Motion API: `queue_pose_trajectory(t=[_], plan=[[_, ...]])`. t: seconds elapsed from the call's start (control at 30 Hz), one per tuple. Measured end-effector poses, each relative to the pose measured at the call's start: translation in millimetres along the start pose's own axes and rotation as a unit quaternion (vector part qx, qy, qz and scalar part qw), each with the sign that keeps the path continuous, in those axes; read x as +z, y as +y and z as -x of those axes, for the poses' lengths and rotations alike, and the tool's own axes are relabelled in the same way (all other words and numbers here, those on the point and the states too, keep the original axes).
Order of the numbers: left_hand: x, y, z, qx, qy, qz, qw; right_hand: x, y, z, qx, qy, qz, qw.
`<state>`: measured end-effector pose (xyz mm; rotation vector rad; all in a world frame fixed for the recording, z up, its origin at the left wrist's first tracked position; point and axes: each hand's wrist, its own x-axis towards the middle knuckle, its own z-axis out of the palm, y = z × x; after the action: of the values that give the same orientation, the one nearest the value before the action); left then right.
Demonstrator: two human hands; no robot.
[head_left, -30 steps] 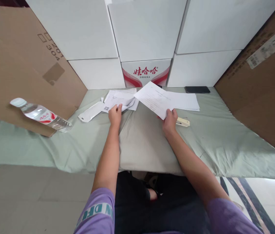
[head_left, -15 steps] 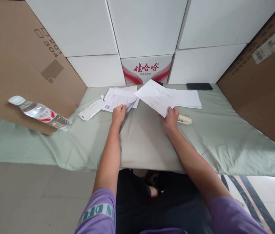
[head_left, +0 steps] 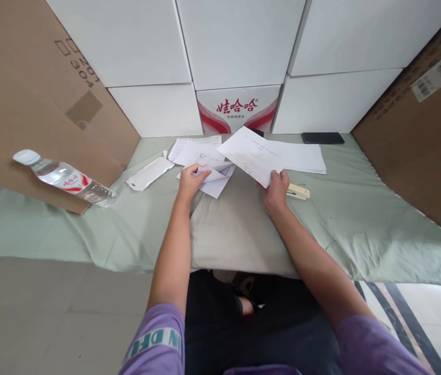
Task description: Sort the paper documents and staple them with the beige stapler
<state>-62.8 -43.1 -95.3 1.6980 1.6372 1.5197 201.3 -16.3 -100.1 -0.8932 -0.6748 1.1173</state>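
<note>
My left hand point(head_left: 191, 180) is closed on a few loose paper sheets point(head_left: 220, 177), thumb on top; one sheet's edge curls up. Behind them more printed papers point(head_left: 194, 148) lie on the cloth. Between the thumb and fingers of my right hand point(head_left: 277, 188) is a printed sheet point(head_left: 249, 156), tilted over the table. Under and beyond it rests a white paper stack point(head_left: 302, 158). Just right of my right hand is a cream stapler-like tool point(head_left: 298, 191), partly hidden by the hand. A white packet point(head_left: 150, 173) lies left of my left hand.
A water bottle point(head_left: 66, 178) stands at the left beside a cardboard box point(head_left: 21, 94). White cartons point(head_left: 239, 47) wall off the back, and another cardboard box point(head_left: 431, 156) bounds the right. A black phone point(head_left: 323, 138) lies at the back right of the green cloth point(head_left: 239, 234).
My left hand has lifted and pulled its sheets towards me and to the right, off the papers behind. The right hand keeps its sheet in nearly the same place.
</note>
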Motion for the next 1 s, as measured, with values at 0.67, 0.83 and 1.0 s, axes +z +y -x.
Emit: queue_pose_trajectory(t=[0.67, 0.83, 1.0], plan=[[-30.7, -37, -7, -0.213, 0.068, -0.211, 0.952, 2, 0, 3, 0.003, -0.018, 0.005, 1.0], [-33.1, -50, -13, -0.196, 0.066, -0.114, 0.972, 2, 1, 3, 0.001, -0.028, 0.013, 1.0], [-25.9, -39, -13, -0.216, 0.071, 0.06, 0.972, 2, 8, 4, -0.011, -0.082, 0.047, 0.995]])
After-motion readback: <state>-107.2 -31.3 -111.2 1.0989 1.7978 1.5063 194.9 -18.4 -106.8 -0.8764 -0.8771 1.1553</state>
